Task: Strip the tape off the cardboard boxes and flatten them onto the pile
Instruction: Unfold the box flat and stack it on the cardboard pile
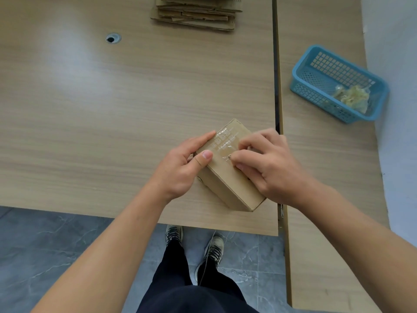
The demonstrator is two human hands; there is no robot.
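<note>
Box (225, 177) under tape (225, 153) (print (223, 140) illegible).

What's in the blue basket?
A crumpled wad of yellowish tape lies in one corner of the basket; the rest shows bare mesh floor. Anything under the wad is hidden.

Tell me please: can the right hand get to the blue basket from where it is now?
Probably yes. The right hand picks at the tape on the box, and the blue basket lies on that same side with only bare tabletop between them.
</note>
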